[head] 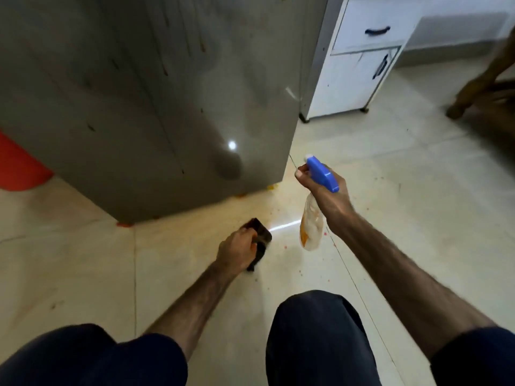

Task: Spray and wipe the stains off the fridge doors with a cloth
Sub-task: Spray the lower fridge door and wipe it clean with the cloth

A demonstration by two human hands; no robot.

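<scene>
hands point(324, 190) grip stained spray bottle point(312, 224), dark cloth point(257, 240).

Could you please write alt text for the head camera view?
A person faces a stained grey fridge door, right hand holding a blue-topped spray bottle, left hand gripping a dark cloth low over the floor. A white cabinet stands to the right.

Fridge point(145, 101) left of cabinet point(359, 65), both on floor point(418, 207).
</scene>
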